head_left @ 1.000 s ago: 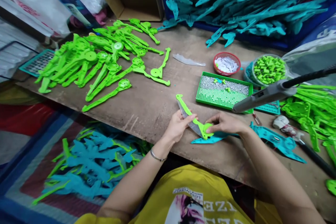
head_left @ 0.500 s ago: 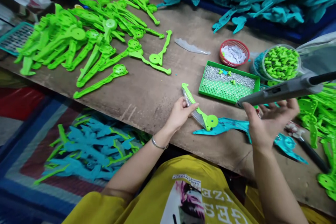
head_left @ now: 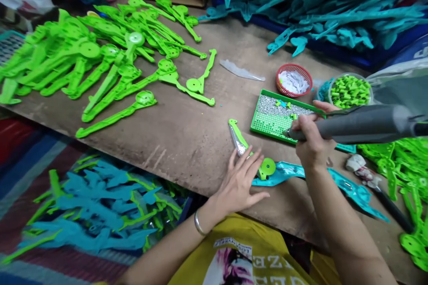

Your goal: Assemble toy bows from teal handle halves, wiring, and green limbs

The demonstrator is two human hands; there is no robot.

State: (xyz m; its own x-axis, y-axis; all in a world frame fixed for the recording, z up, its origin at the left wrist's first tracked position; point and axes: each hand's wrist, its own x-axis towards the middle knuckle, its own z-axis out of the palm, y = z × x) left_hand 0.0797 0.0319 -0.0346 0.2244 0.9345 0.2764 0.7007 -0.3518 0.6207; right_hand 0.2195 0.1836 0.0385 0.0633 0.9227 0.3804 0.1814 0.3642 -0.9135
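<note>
My left hand [head_left: 238,182] lies with fingers spread over a lime-green plastic arm [head_left: 268,167] with a round disc at one end. A clear blade-shaped strip [head_left: 236,142] shows along the arm's edge, partly under my fingers. The disc end rests on a long turquoise plastic part [head_left: 289,170] lying on the table. In my right hand [head_left: 313,142], fingers wrapped around it, is a grey electric screwdriver [head_left: 364,124]. Its tip is over the green perforated tray [head_left: 267,127], which holds many small silvery screws; whether the tip touches them I cannot tell.
Lime-green arms [head_left: 90,49] are heaped at left, more [head_left: 394,160] at right. A red basket [head_left: 280,84], a tub of small green pieces [head_left: 351,91] and a loose clear strip [head_left: 240,70] stand beyond the tray. Turquoise parts [head_left: 317,0] fill a blue crate behind; finished-looking pieces [head_left: 107,187] lie below the table edge.
My left hand has gone from pinching the green arm to lying spread over it. My right hand has closed around the screwdriver and brought its tip left over the tray.
</note>
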